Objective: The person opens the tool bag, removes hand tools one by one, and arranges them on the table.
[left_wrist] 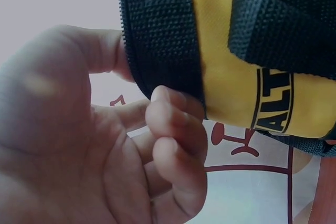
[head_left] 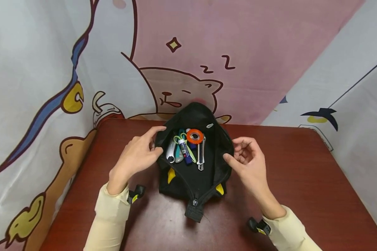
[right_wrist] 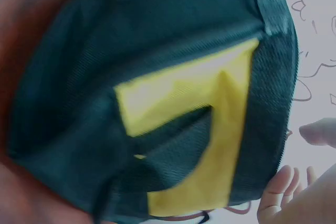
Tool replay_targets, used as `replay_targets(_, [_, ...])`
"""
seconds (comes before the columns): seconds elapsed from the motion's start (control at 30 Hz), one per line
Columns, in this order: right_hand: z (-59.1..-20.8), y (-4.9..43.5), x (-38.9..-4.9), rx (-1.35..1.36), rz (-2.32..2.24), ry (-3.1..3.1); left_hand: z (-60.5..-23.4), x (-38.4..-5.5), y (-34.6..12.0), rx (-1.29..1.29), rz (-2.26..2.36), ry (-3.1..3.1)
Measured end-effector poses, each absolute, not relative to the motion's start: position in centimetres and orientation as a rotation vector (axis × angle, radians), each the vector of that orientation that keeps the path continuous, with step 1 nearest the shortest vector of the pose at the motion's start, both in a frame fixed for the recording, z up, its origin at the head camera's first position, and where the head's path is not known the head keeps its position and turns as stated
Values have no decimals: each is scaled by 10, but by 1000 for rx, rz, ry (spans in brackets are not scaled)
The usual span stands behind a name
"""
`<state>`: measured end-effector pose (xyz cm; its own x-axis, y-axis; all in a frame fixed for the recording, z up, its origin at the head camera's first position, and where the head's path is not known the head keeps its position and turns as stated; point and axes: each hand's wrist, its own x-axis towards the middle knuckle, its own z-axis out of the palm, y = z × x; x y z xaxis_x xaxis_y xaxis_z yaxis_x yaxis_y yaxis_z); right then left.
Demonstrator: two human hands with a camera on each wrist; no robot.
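Observation:
A black and yellow tool bag (head_left: 193, 184) stands on the table with its zippered mouth spread wide. My left hand (head_left: 136, 153) pinches the bag's left rim between thumb and fingers; the left wrist view shows the zipper edge (left_wrist: 125, 35) in its grip. On the opposite side my right hand (head_left: 249, 162) is by the right rim, its thumb apart from the zipper in the right wrist view. Inside lie a utility knife (head_left: 200, 155), an orange disc-shaped thing (head_left: 195, 136), a glue stick (head_left: 184, 150), green-handled scissors (head_left: 192, 156), a silver-grey item (head_left: 170, 152) and a teal-grey item (head_left: 178, 155).
The reddish-brown table (head_left: 301, 181) extends to both sides of the bag. A printed cloth (head_left: 248, 52) with cartoon animals hangs behind the table. A zipper pull (head_left: 195, 202) and strap end (head_left: 193, 212) lie at the bag's near end.

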<state>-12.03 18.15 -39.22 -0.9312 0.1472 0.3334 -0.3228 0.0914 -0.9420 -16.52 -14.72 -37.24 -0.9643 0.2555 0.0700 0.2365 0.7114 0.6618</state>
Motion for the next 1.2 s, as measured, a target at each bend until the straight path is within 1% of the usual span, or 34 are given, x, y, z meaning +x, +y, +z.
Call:
replay_targets(0.17, [-376, 179, -137, 417, 1922, -1897, -371, -165, -148, 431, 1108, 2878])
replay_targets(0.33, [-361, 169, -155, 619, 1836, -1882, -372, -165, -149, 437, 1105, 2869])
replay_targets(0.63, [-353, 153, -186, 699, 1796, -1952, -372, -163, -149, 422, 1101, 2862])
replay_targets(0.87, [-351, 147, -201, 796, 1744, -2069, -371, -163, -148, 427, 1097, 2855])
replay_targets(1.2, [-365, 134, -218, 884, 1689, -2195, -370, -161, -148, 423, 1077, 2843])
